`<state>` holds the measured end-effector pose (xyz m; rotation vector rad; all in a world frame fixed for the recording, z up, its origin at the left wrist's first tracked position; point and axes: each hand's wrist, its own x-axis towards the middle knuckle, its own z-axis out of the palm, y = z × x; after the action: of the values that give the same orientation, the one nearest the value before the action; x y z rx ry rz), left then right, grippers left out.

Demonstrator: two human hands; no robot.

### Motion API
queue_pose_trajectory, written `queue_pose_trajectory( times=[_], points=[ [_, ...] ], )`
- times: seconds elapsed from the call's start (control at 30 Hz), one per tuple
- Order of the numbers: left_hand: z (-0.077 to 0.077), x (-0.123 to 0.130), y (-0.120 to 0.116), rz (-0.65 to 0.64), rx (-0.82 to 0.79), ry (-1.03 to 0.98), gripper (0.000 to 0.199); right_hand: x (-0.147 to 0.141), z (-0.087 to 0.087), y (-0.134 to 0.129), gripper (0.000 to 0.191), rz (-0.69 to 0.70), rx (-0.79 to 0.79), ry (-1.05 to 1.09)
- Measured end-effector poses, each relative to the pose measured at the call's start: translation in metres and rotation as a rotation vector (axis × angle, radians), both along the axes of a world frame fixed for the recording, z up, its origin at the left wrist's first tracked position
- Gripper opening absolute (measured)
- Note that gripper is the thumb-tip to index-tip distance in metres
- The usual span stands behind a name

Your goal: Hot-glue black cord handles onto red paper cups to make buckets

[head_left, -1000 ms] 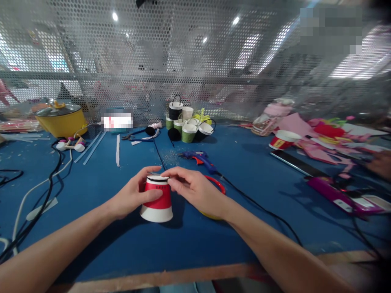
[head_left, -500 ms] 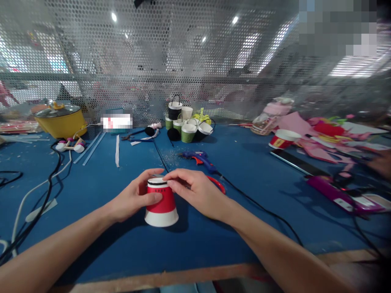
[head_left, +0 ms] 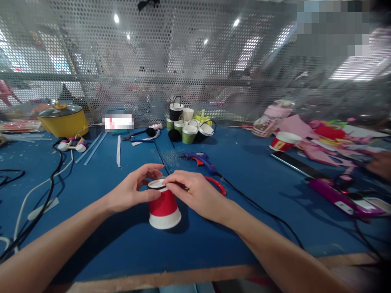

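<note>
A red and white paper cup stands upside down on the table, tilted slightly. A thin black cord runs round its narrow upper end. My left hand curls about the left of that end, its thumb against the cup's front and its fingers behind. At the upper right edge, my right hand pinches the black cord against the cup; its lower fingers are hidden. Just beyond lies a blue hot glue gun. Red scissor-like handles show partly behind my right hand.
Several green, white and black small cups stand at the back. A yellow pot is at the far left. To the right lie a phone, a purple pouch and another red paper cup. Another person's hand shows at the right edge.
The cup has tilted and shifted slightly right. My left hand's fingers have lifted and its thumb has moved up the cup. My right hand still pinches at the upper edge.
</note>
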<state>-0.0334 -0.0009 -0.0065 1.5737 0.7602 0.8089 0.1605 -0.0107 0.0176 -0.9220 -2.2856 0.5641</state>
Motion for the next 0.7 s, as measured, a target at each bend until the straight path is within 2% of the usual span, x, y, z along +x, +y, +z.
queue_pose_trajectory(
  times=[0.27,0.47,0.7],
  points=[
    [0.004,0.0,0.001,0.015,0.106,0.088,0.043,-0.003,0.002,-0.002,0.016,0.004,0.033,-0.037],
    [0.009,-0.001,0.002,0.008,0.147,0.206,0.049,-0.005,0.003,-0.004,0.016,0.018,0.065,-0.06],
    [0.018,-0.001,0.0,-0.005,0.115,0.288,0.047,-0.01,0.006,-0.009,0.019,0.034,0.1,-0.082]
  ],
)
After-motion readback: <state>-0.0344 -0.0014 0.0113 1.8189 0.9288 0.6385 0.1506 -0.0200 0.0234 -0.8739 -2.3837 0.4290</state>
